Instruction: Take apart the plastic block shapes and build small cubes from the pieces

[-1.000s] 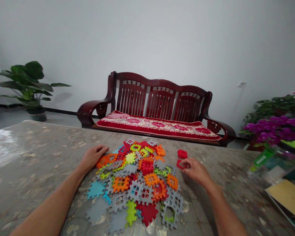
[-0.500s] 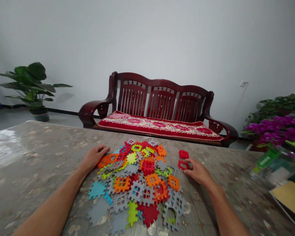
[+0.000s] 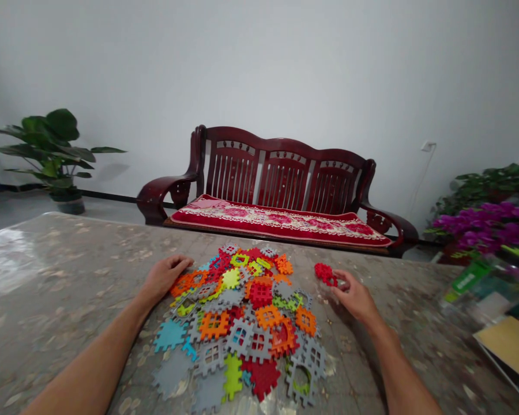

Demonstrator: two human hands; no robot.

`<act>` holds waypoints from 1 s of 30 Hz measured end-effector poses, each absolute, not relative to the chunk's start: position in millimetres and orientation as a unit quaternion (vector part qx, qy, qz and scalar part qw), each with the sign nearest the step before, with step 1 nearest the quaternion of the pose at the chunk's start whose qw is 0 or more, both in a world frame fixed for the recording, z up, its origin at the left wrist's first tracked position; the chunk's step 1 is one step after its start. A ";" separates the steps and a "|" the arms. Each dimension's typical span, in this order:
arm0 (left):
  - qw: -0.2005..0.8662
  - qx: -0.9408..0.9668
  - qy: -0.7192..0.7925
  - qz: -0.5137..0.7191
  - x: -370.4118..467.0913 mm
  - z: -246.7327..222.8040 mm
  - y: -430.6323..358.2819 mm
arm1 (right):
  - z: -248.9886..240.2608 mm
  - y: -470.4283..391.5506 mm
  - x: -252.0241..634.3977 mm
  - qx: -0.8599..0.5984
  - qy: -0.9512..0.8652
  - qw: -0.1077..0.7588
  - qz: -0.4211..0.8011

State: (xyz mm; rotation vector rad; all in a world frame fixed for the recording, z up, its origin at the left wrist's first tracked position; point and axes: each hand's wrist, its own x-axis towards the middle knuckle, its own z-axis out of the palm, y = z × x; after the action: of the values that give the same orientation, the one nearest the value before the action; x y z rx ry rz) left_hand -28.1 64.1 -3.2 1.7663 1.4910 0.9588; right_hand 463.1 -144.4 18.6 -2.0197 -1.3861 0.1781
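Note:
A wide pile of toothed plastic pieces in red, orange, grey, green and blue (image 3: 242,323) lies on the table (image 3: 90,253). My right hand (image 3: 352,293), right of the pile, pinches a small red ring-like piece (image 3: 332,280) between thumb and fingers. That piece touches or overlaps another red piece (image 3: 322,271) at its left. At the pile's upper left, my left hand (image 3: 168,275) rests on the table beside an orange piece (image 3: 182,284). Its fingers are bent and near each other, and whether anything is between them cannot be made out.
Behind the table stands a dark red wooden bench (image 3: 281,173) with a red patterned cover (image 3: 281,222). On the right are purple flowers (image 3: 488,227), a green packet (image 3: 467,281) and a yellowish pad (image 3: 510,346). A potted plant (image 3: 60,150) stands at the far left.
My right hand has moved slightly right and up with the red piece, which now sits against the other red piece instead of in front of it. My left hand has hardly moved.

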 end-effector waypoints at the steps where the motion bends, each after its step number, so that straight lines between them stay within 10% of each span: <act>1: 0.311 0.673 0.566 0.362 -28.6 -4.2 64.9 | 16.7 -143.2 467.1 -0.773 -0.519 0.361 0.056; 30: 0.316 0.672 0.573 0.346 -28.7 -3.6 64.8 | -25.9 -88.4 492.0 -0.725 -0.464 0.504 0.071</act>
State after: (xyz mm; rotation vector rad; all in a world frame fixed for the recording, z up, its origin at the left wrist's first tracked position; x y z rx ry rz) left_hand -28.7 64.8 -3.6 1.7695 1.5086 0.9123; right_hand 492.0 -88.4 -25.9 -1.7506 -1.1193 0.1707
